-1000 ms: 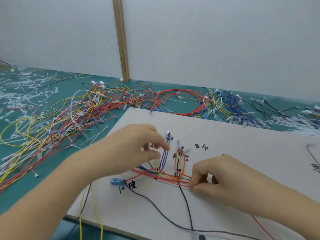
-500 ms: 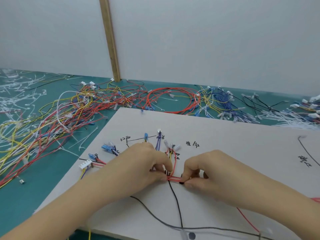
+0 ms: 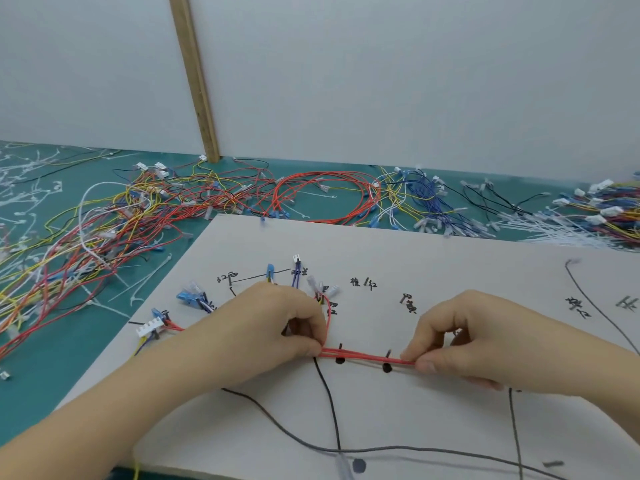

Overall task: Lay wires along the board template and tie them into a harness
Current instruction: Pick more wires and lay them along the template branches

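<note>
The red wires (image 3: 367, 355) run in a taut, nearly level bundle across the middle of the board (image 3: 450, 271), stretched between my two hands. My left hand (image 3: 277, 323) pinches one end of that run between thumb and curled fingers; from there a red strand loops up toward the clear terminals (image 3: 323, 287) near the handwritten labels. My right hand (image 3: 460, 337) pinches the other end of the run, thumb pressed against the forefinger. The bundle passes over two black dots (image 3: 387, 367) drawn on the board, with short black tick marks just above them. A black wire (image 3: 329, 403) trails from under my left hand toward the near edge. Blue connectors (image 3: 188, 296) and a white plug (image 3: 150, 325) lie on the board to the left of my left hand. Beyond the board, on the green table (image 3: 52, 368), sits a tangled heap of loose wires (image 3: 138, 216), a red coil (image 3: 325, 195) and white cable ties (image 3: 554, 230).
</note>
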Demonstrator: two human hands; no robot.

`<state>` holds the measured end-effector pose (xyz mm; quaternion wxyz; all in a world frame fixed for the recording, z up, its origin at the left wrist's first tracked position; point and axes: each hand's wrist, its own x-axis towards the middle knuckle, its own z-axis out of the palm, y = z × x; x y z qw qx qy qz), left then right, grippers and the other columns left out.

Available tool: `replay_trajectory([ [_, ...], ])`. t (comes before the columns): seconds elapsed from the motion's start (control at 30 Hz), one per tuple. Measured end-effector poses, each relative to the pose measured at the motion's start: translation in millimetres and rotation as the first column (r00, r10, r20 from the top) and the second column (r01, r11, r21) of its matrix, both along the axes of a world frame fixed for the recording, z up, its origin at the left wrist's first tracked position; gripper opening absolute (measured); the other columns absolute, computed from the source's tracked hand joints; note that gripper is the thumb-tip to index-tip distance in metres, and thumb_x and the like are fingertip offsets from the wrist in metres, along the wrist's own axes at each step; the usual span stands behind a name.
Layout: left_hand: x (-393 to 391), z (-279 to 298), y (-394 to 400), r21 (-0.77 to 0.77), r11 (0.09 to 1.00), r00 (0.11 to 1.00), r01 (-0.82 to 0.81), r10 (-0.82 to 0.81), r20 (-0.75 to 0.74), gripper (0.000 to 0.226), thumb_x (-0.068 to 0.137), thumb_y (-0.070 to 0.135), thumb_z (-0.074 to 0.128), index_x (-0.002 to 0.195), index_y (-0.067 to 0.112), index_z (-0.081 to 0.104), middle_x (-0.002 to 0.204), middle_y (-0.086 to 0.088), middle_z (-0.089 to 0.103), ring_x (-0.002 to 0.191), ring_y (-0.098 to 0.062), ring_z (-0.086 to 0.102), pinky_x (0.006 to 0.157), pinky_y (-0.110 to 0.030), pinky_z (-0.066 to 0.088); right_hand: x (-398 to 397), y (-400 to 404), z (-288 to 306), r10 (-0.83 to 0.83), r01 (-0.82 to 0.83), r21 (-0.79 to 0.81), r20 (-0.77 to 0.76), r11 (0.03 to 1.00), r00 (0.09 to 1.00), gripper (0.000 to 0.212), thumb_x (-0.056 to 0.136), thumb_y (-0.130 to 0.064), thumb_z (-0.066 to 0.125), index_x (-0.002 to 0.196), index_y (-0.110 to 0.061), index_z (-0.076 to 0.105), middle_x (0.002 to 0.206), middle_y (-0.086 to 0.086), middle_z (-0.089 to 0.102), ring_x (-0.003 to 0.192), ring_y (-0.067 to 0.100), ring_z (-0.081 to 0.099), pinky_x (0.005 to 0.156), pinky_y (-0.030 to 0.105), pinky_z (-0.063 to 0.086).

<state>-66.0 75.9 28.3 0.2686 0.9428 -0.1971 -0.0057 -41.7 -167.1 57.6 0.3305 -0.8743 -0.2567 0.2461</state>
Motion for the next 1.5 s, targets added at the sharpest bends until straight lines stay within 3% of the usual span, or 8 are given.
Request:
replay_trajectory([
  [0.17,3,4,-1,0.076,0.994,0.997,0.078,-0.078,0.001,0.012,0.079,0.021,0.069,0.078,0.032,0.066,0.073,0.019,0.056,0.078,0.000,0.051,0.064,-0.012,0.039,2,-17,-2,-0.029,0.030,0.040,-0.040,0.999,0.999,0.017,0.080,-0.015,0.068,0.079,-0.032,0.072,0.062,-0.015,0.061,0.042,0.006,0.044,0.043,0.019,0.037],
  [0.4,11,12,-15,0.232,0.957,0.985,0.174,-0.174,-0.025,0.007,0.081,0.024,0.065,0.080,0.030,0.067,0.076,0.015,0.054,0.080,0.006,0.046,0.071,-0.013,0.039,5,-29,-2,0.000,0.009,0.093,-0.088,0.996,0.996,0.022,0.079,-0.008,0.070,0.078,-0.030,0.069,0.062,-0.009,0.060,0.046,0.010,0.049,0.045,0.021,0.043],
  [0.63,11,12,-28,0.184,0.964,0.982,0.189,-0.190,-0.015,0.033,0.080,0.026,0.067,0.067,0.042,0.040,0.072,0.022,0.047,0.078,0.004,0.045,0.064,-0.010,0.037,6,-33,1,0.024,-0.014,0.100,-0.101,0.995,0.995,0.022,0.078,-0.004,0.070,0.076,-0.026,0.070,0.061,-0.009,0.061,0.048,0.007,0.052,0.046,0.021,0.046],
  [0.9,25,15,-66,0.036,0.968,0.960,0.249,-0.241,-0.145,0.025,0.074,0.022,0.074,0.072,0.032,0.052,0.063,0.034,0.051,0.062,0.009,0.048,0.054,-0.003,0.035,9,-42,4,0.025,-0.018,0.079,-0.095,0.997,0.995,0.028,0.077,-0.003,0.071,0.067,-0.030,0.071,0.056,-0.007,0.065,0.046,0.002,0.055,0.052,0.014,0.045],
  [1.0,30,17,-71,0.002,0.964,0.940,0.267,-0.260,-0.222,0.019,0.074,0.017,0.074,0.068,0.027,0.058,0.051,0.022,0.055,0.051,0.006,0.050,0.045,-0.005,0.034,10,-46,1,0.041,-0.031,0.088,-0.111,0.996,0.993,0.027,0.076,-0.003,0.072,0.071,-0.029,0.072,0.058,-0.007,0.066,0.049,0.002,0.056,0.054,0.011,0.044],
  [1.2,30,13,-76,0.060,0.963,0.953,0.264,-0.251,-0.171,0.008,0.075,0.017,0.071,0.071,0.020,0.065,0.053,0.015,0.056,0.053,0.007,0.051,0.051,-0.002,0.036,13,-60,1,0.147,-0.133,0.144,-0.091,0.981,0.985,0.031,0.076,-0.005,0.073,0.079,-0.036,0.075,0.087,0.002,0.072,0.073,0.008,0.065,0.071,0.016,0.049],
  [1.33,29,9,-74,0.005,0.976,0.959,0.218,-0.213,-0.186,0.009,0.075,0.018,0.071,0.069,0.021,0.065,0.050,0.015,0.056,0.050,0.007,0.051,0.050,-0.003,0.036,14,-65,0,0.217,-0.213,0.108,-0.022,0.971,0.976,0.026,0.077,-0.010,0.069,0.085,-0.034,0.073,0.100,-0.013,0.070,0.087,0.008,0.066,0.077,0.014,0.048],
  [1.5,30,6,-74,-0.015,0.981,0.963,0.194,-0.193,-0.188,0.015,0.076,0.021,0.070,0.065,0.026,0.060,0.050,0.017,0.056,0.050,0.008,0.051,0.051,-0.004,0.037,18,-63,1,0.033,-0.058,0.240,0.107,0.969,0.994,0.017,0.072,-0.021,0.077,0.079,-0.036,0.074,0.086,-0.007,0.073,0.077,0.006,0.068,0.071,0.016,0.052],
])
